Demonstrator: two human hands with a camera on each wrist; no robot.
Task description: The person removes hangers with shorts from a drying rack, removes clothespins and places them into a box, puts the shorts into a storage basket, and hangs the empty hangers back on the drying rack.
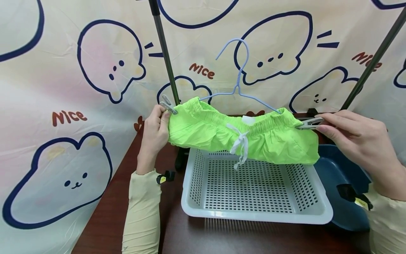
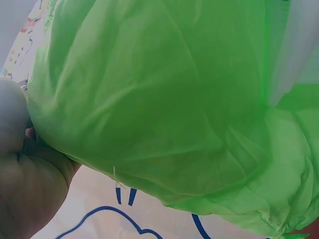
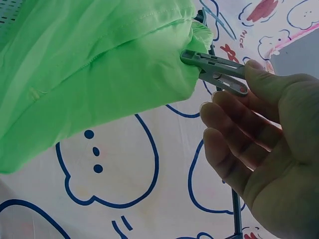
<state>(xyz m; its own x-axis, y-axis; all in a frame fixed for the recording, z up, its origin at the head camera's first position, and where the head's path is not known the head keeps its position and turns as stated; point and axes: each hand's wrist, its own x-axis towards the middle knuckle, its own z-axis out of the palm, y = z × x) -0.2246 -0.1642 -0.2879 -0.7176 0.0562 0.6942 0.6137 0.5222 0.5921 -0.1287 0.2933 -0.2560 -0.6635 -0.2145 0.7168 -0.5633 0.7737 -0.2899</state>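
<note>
Bright green shorts (image 1: 203, 128) with an elastic waist and a white drawstring bow (image 1: 241, 143) are spread on a blue wire hanger (image 1: 238, 84). My left hand (image 1: 153, 132) holds them by the side edge, close to a grey clothespin (image 1: 168, 105) at the left corner of the waist; its fingertips are hidden behind the cloth in the left wrist view. At the right corner a second grey clothespin (image 3: 214, 69) bites the waistband. My right hand (image 3: 269, 129) pinches its end between thumb and forefinger, with the other fingers loosely bent.
Below the shorts a white perforated basket (image 1: 257, 216) sits on the dark brown table (image 1: 111, 211). A dark blue basin (image 1: 345, 211) stands to its right. Dark poles (image 1: 166, 53) rise left and right, before a patterned curtain (image 1: 38, 88).
</note>
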